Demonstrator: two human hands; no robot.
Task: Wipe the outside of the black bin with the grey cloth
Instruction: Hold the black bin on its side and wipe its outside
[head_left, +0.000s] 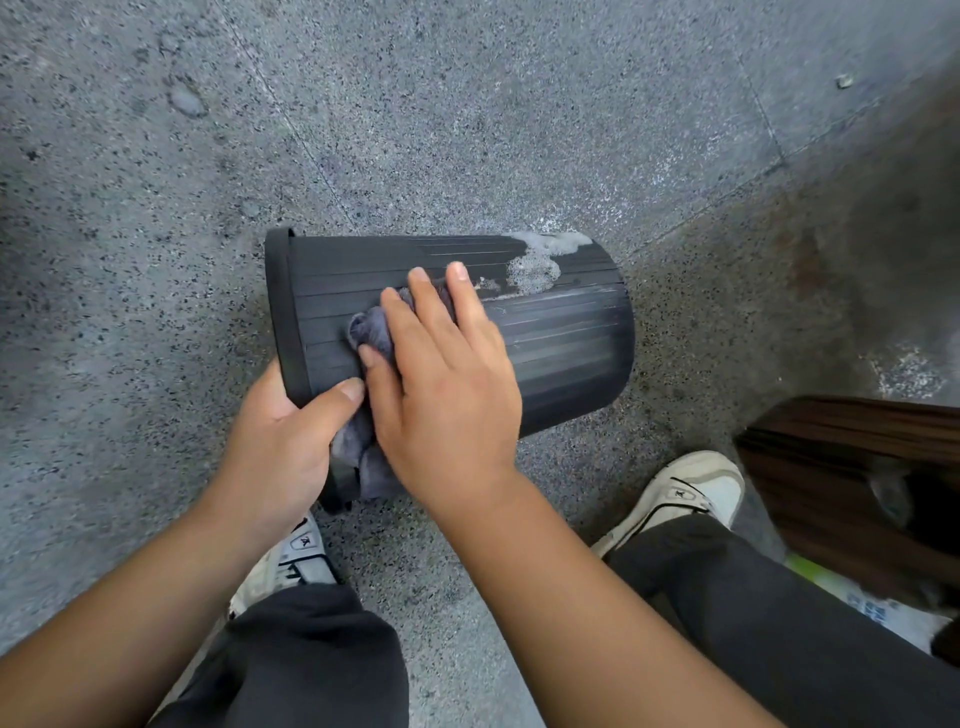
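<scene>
The black ribbed bin (561, 332) lies tipped on its side above the floor, rim to the left, base to the right. White soap foam (537, 262) clings to its upper side near the base. My left hand (283, 441) grips the rim at the lower left, thumb on the outer wall. My right hand (441, 374) presses the grey cloth (371, 330) flat against the bin's side near the rim. Part of the cloth hangs below my palm.
Speckled grey stone floor (467, 130) lies all around, with wet foam patches at the right. My two white shoes (685, 493) and dark trousers are below the bin. A dark brown wooden object (857, 467) stands at the right, with a plastic package by it.
</scene>
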